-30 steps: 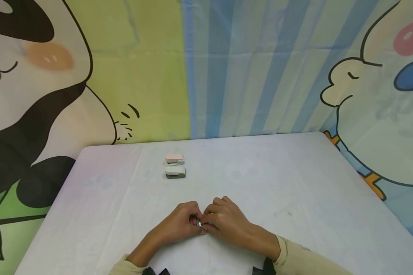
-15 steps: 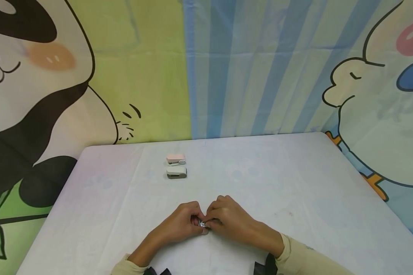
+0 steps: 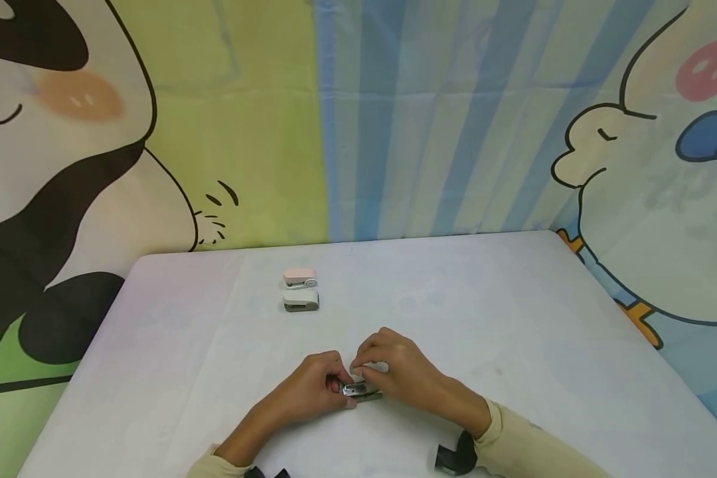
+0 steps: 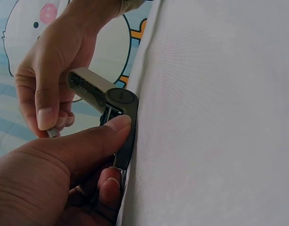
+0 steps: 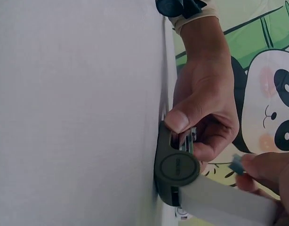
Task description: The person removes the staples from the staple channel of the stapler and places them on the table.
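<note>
An opened stapler (image 3: 358, 390) with a dark base and a pale top arm lies between my hands near the front of the table. My left hand (image 3: 311, 392) grips its base, thumb (image 4: 118, 123) pressed over the metal magazine. In the left wrist view the pale top arm (image 4: 92, 84) is swung wide from the base at the round pivot (image 5: 178, 165). My right hand (image 3: 403, 368) is just above and right of the stapler. Between its thumb and forefinger it pinches a small grey staple strip (image 5: 237, 165), apart from the stapler.
Two more small staplers, a pink one (image 3: 301, 278) and a white-and-grey one (image 3: 301, 301), sit side by side further back on the white-covered table (image 3: 484, 299). A cartoon-printed curtain (image 3: 430, 119) stands behind the table.
The right hand, earlier close against the left hand at the stapler, has lifted up and away with the staple strip. More of the metal magazine shows now. The left hand keeps its place.
</note>
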Demonstrator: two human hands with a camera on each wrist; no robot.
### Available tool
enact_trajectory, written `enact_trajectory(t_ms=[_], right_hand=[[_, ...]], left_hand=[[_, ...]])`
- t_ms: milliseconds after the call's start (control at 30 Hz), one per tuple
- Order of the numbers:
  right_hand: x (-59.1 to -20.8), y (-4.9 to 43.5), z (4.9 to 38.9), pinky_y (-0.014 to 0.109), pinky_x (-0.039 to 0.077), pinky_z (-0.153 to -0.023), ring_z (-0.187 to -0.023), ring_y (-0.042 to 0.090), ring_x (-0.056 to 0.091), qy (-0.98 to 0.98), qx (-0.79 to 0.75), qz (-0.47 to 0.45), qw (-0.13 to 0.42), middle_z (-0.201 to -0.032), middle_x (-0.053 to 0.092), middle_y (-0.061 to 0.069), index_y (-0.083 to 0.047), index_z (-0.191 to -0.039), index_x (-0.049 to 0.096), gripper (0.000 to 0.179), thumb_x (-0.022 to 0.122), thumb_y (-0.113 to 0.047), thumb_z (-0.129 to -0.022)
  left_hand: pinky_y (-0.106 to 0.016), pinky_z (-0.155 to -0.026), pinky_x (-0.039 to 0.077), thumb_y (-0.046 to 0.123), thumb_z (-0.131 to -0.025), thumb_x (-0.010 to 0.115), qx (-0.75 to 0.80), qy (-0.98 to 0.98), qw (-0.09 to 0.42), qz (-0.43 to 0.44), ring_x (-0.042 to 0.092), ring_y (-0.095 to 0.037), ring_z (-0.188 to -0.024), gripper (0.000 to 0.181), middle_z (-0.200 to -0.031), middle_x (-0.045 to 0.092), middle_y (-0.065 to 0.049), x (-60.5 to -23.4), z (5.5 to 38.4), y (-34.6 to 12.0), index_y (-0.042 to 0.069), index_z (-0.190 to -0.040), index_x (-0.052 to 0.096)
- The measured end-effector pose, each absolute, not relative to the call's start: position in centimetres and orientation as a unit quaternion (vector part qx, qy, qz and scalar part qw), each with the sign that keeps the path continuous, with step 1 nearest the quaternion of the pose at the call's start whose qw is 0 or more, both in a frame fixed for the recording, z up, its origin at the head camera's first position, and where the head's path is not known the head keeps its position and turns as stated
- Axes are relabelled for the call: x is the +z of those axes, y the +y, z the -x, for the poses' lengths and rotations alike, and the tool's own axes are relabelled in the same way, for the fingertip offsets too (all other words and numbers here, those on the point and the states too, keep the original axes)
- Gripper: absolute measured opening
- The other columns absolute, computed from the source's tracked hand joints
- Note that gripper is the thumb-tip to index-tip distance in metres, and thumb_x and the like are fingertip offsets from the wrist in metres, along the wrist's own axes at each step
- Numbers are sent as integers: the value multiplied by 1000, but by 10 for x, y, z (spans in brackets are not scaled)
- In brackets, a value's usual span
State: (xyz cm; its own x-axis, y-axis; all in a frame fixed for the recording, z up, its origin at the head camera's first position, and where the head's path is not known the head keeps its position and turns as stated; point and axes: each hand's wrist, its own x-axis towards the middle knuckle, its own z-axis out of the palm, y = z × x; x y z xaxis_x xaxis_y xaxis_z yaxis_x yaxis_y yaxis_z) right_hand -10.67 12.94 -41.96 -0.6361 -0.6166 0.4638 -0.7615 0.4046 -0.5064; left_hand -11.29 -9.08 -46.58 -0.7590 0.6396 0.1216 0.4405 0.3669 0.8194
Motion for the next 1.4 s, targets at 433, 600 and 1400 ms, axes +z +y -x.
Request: enact_trajectory(t_ms=[433, 600, 1400], right_hand=[[-425, 139, 127, 32, 53, -68, -88, 14, 57, -808, 454, -338, 164, -97, 67, -3, -11, -96, 76, 12, 74, -5, -86], [-427, 148, 143, 31, 53, -69, -88, 14, 59, -818, 449, -308, 184, -95, 67, -4, -10, -94, 77, 13, 77, -4, -83], [-442, 131, 257, 31, 43, -60, -69, 16, 52, -885, 423, -179, 82, -86, 68, 0, -11, -92, 78, 6, 74, -11, -87]], left_hand=[[-22, -58, 47, 10, -73, 86, 467, 815, 127, -317, 52, -4, -66, 18, -78, 55, 6, -464, 111, -92, 13, -86, 73], [-22, -58, 47, 11, -73, 86, 467, 817, 134, -311, 53, -4, -67, 19, -78, 56, 7, -466, 110, -91, 14, -86, 73], [-21, -59, 47, 12, -73, 86, 468, 815, 133, -314, 53, -3, -68, 18, -77, 53, 8, -464, 109, -92, 13, -88, 75]])
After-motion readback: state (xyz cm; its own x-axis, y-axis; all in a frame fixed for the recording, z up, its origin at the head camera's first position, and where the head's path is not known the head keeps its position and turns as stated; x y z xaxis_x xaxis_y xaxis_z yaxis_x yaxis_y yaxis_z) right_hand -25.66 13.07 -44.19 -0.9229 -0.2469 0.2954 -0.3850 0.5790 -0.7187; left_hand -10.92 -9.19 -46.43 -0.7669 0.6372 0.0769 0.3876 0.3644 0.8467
